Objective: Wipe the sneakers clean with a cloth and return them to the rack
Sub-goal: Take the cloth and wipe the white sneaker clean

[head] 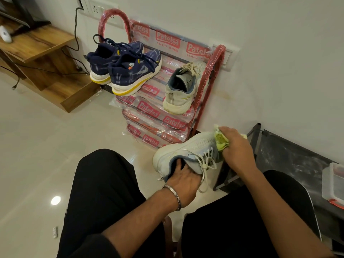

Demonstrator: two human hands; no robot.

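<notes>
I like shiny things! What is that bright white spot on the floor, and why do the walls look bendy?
Head view: the spot is a lamp's glare on the glossy floor; the wide-angle lens bends the wall edges; the cloth and sneaker look sharp.

Open floor (37, 146) spreads to the left, bare up to the wooden unit (46, 71) at far left. On the rack (167, 101), the top shelf holds a blue pair (124, 66) at its left end and a pale sneaker (181, 88) at its right — between them a gap of wrapped shelf lies open. To the right, a dark stand (288, 157) with a box (333, 183) on it sits against the wall, close beside the rack's foot. Cables (76, 34) hang down the wall left of the rack.
</notes>
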